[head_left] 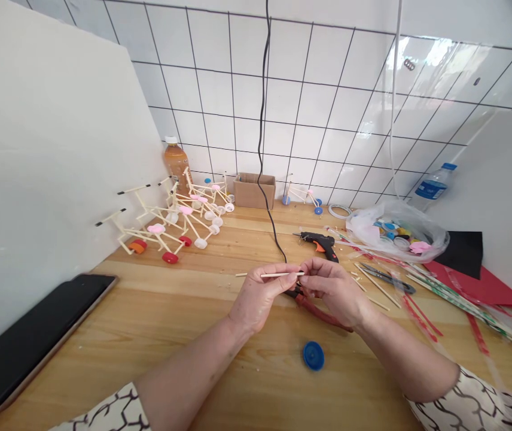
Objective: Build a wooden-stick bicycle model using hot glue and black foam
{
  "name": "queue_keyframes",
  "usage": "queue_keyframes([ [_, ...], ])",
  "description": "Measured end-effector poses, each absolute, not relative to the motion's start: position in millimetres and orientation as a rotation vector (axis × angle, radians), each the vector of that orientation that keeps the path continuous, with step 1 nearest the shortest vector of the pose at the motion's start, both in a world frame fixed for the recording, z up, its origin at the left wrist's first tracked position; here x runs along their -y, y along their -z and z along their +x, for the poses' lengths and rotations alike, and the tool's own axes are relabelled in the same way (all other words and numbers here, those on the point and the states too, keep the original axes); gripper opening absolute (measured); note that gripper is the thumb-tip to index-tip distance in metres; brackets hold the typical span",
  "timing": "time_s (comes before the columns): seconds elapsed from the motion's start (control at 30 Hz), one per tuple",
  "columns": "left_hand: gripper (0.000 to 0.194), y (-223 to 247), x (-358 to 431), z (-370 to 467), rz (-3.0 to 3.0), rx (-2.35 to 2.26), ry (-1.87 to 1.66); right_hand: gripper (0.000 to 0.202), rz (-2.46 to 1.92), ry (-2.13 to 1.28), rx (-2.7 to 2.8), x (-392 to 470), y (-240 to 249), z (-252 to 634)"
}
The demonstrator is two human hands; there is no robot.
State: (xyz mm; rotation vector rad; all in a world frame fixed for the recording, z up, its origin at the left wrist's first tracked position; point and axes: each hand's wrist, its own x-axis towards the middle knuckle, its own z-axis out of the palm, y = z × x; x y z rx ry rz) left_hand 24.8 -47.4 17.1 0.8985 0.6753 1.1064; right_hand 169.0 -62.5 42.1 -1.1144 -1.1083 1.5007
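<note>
My left hand (258, 296) pinches a thin pale wooden stick (276, 275) that lies across its fingers. At the stick's right end, my right hand (328, 287) is closed, with a small black piece (301, 272) between its fingertips. The two hands touch or nearly touch. Red-handled pliers (323, 315) lie on the table, partly hidden beneath my right hand. Nearer to me, a round blue cap (313, 356) rests on the wood. Beyond the hands sits a black glue gun (321, 242) with an orange trigger.
Stick models with cap wheels (185, 211) crowd the back left near a bottle (176, 161). A cardboard box (255, 191) stands by the tiled wall. Rightward are a bag of caps (399, 230), scissors (388, 277) and loose sticks (377, 284). A tablet (40, 329) lies left.
</note>
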Motion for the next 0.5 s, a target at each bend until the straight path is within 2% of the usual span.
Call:
queue_keyframes([
  [0.5,0.016,-16.1,47.8,23.6,0.987,-0.654,-1.094,0.007,-1.123,-1.560,1.186,62.0,-48.5,173.6],
])
